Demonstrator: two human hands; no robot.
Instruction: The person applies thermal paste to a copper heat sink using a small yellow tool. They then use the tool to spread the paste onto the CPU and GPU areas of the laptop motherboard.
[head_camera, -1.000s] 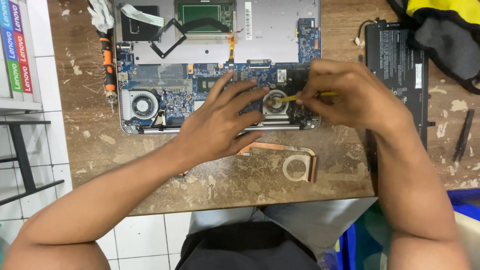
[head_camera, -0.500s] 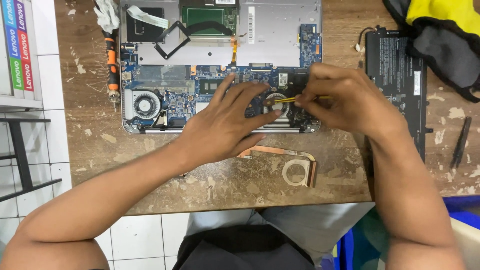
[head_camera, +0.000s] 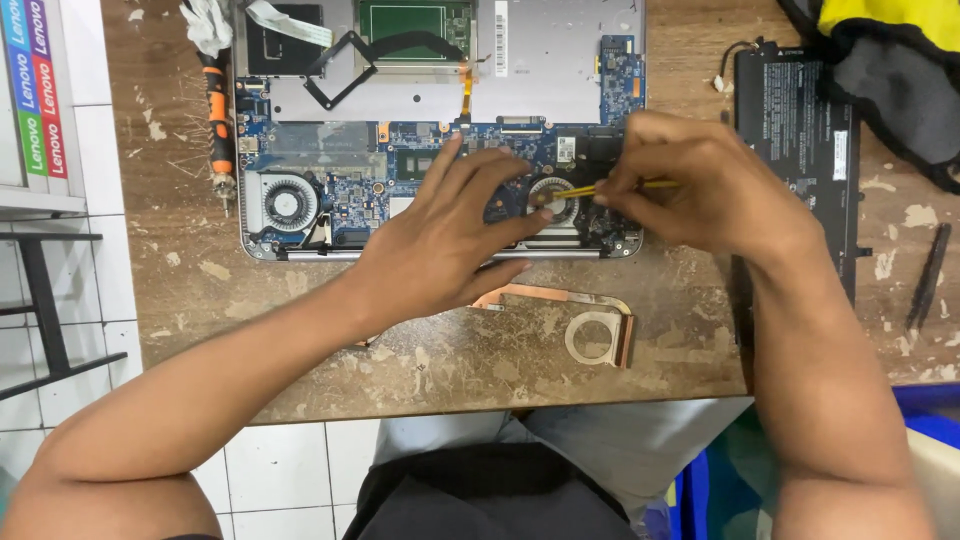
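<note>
Head view: looking straight down at an opened laptop on a worn wooden table, with both bare forearms reaching up from the bottom edge.
Left hand: the left hand lies palm down over the middle of the circuit board, fingers spread and extended away from the body; its fingertips rest at the rim of the right fan. It grips nothing, only presses flat.
Left arm: runs diagonally from the lower left corner, elbow bent, wrist over the laptop's near edge.
Right hand: the right hand is curled, thumb and fingers pinched together on a thin yellow tool.
Yellow tool: held almost level, its tip pointing toward the left hand and meeting the right fan just beside the left fingertips.
Right arm: comes up along the right side, wrist bent inward over the laptop's right corner.
Right fan: between the two hands, partly covered by both.
Left fan: well to the outer side of the left hand, uncovered.
Copper pipe piece: lies loose on the table just nearer the body than the left hand's wrist, under the right forearm's line.
Battery: flat and black, beyond the right hand's outer side.
Screwdriver: orange and black, lying along the laptop's far left edge, well apart from both hands.
</note>
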